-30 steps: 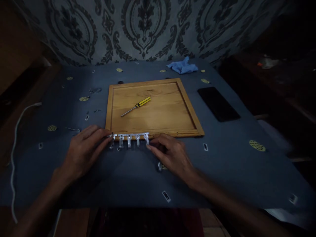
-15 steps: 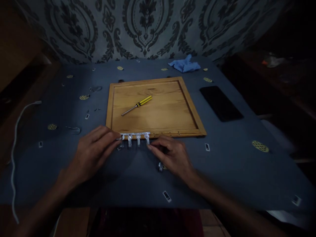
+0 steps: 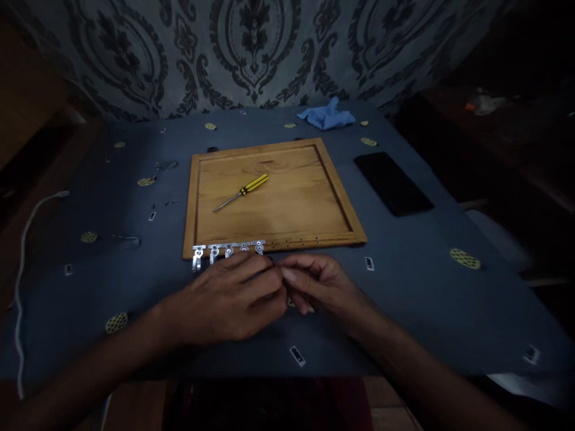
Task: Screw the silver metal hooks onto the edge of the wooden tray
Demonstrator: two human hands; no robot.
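Note:
My left hand (image 3: 238, 293) and my right hand (image 3: 321, 284) meet in front of the wooden board (image 3: 274, 206), fingertips pinched together. Whatever lies between their fingers is too dark and hidden to name. Just behind my left hand, a row of several silver metal hooks (image 3: 197, 256) is set along the left half of the board's raised front edge; my fingers partly cover some of them. Small dark holes continue along that edge to the right. A screwdriver (image 3: 242, 191) with a yellow and black handle rests on the board's recessed panel.
A black phone (image 3: 393, 182) lies right of the board, and a blue cloth (image 3: 327, 115) behind it. On the left are small screws (image 3: 169, 203), a loose metal hook (image 3: 130, 240) and a white cable (image 3: 22, 257). The patterned blue cloth (image 3: 417, 287) covers the table.
My left hand has left the leftmost hook and moved right to my right hand. The loose metal piece under my right hand no longer shows. The view has shifted slightly.

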